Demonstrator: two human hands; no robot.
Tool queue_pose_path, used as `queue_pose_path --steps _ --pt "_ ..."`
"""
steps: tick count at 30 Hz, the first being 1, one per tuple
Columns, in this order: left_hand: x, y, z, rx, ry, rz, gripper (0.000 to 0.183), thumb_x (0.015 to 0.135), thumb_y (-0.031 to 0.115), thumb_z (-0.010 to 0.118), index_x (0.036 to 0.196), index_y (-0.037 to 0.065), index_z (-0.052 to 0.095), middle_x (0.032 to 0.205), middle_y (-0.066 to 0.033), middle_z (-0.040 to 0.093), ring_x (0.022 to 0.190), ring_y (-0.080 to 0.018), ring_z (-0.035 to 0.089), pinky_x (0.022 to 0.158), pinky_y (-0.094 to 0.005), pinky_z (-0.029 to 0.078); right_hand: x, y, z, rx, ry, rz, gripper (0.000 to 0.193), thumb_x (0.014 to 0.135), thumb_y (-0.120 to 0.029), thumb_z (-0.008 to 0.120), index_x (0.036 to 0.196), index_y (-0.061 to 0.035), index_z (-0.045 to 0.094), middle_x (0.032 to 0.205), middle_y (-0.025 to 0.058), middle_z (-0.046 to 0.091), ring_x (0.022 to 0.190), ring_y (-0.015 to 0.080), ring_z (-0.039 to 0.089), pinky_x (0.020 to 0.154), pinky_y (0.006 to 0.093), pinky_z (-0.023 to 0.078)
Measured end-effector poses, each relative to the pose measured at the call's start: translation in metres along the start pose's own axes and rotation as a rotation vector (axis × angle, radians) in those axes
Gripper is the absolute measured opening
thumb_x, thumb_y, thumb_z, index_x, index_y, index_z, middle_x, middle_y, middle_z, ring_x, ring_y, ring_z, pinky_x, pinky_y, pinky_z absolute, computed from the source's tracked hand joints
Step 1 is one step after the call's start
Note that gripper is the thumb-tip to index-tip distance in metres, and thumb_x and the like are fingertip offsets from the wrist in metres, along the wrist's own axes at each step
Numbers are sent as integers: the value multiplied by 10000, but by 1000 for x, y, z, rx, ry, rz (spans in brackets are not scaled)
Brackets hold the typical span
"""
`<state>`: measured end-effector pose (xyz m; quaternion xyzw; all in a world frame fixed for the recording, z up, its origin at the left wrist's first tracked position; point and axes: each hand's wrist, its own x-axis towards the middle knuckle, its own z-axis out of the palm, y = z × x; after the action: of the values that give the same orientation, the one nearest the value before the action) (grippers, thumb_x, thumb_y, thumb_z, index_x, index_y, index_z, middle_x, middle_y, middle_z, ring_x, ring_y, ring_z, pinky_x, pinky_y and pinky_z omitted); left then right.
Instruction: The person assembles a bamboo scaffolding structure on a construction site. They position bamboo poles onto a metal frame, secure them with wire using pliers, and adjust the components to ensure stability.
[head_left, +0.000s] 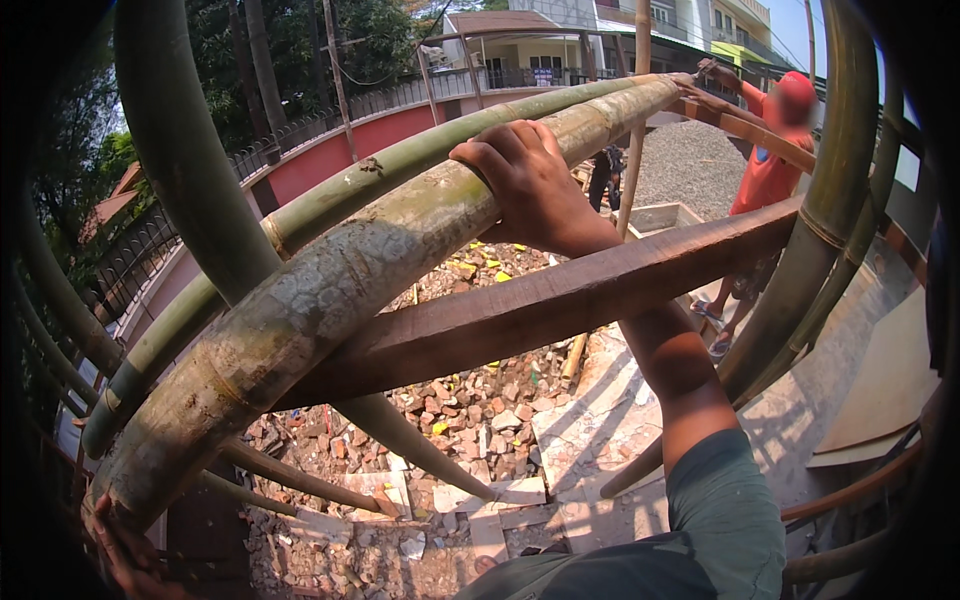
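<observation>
A thick, mottled grey-green bamboo pole (330, 275) runs from the lower left to the upper middle. My right hand (525, 185) is closed over its top, the arm reaching up behind a reddish-brown timber beam (540, 300). At the pole's near end, in shadow at the lower left, my left hand (125, 555) grips the bamboo; part of it is dark. Alongside lies a thinner green bamboo pole (420, 150). A person in a red shirt and cap (765, 165) stands at the far right, hands at the far end of the poles.
Upright bamboo posts rise at the left (185, 140) and right (815, 230). Far below lie broken bricks (480, 410) and pale boards (490, 495). Plywood sheets (880, 380) lean at the right. Beyond are a gravel heap (680, 165) and a red wall (310, 170).
</observation>
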<state>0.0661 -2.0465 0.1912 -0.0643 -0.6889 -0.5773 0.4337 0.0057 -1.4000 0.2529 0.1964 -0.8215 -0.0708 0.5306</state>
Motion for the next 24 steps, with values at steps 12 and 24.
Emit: queue_pose_path --steps 12,24 --pt "-8 12 22 -42 110 -77 384 1051 338 424 1268 94 626 1140 51 630 531 27 283 460 -156 173 0 -1 0 -17 27 -6 869 535 -303 923 1294 -162 523 1151 106 517 1137 337 509 1005 585 361" --pt "-15 19 25 -8 204 -85 406 1051 363 421 1304 111 612 928 68 602 500 28 245 429 -155 128 0 -1 2 -6 31 10 842 538 -293 921 1272 -168 527 1155 95 511 1131 336 514 1020 589 355"
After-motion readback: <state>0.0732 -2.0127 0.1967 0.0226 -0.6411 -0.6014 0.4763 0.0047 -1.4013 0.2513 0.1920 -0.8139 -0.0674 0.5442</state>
